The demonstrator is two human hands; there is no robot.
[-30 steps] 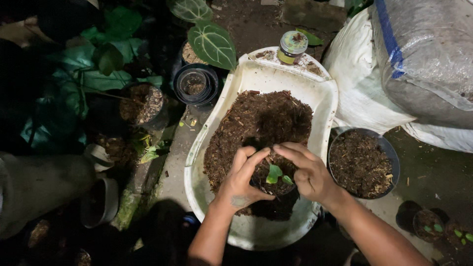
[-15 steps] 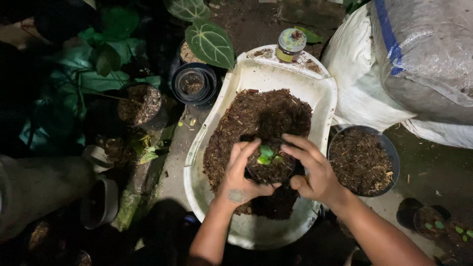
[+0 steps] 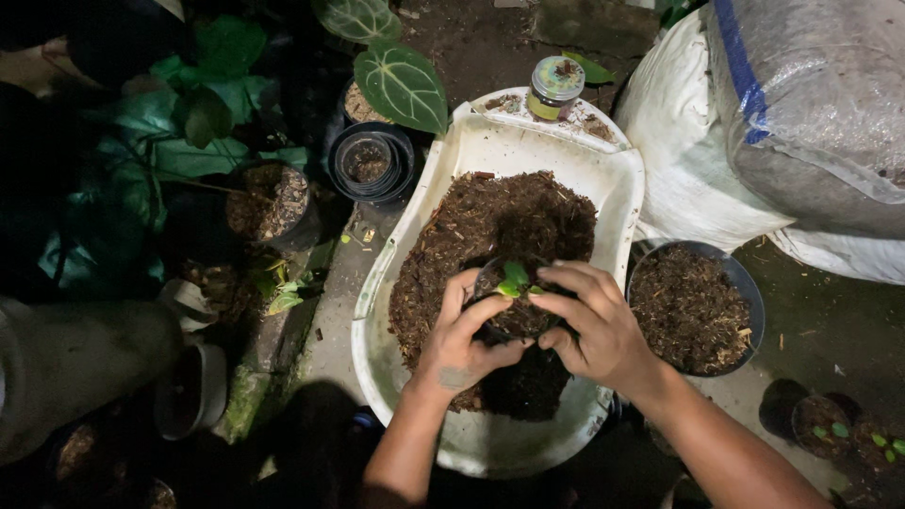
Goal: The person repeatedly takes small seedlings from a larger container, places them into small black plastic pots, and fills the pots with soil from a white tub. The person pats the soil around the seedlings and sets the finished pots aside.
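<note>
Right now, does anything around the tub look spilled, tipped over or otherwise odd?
Nothing is badly wrong. Bits of soil lie scattered on the round lid behind the tub, around a small jar. Soil also clings to the tub's inner wall. The small pot with its seedling sits upright between the left hand and right hand.

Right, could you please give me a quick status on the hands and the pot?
Both hands, left hand and right hand, cupping small seedling pot. Pot over white soil tub. Nothing obstructing.
</note>
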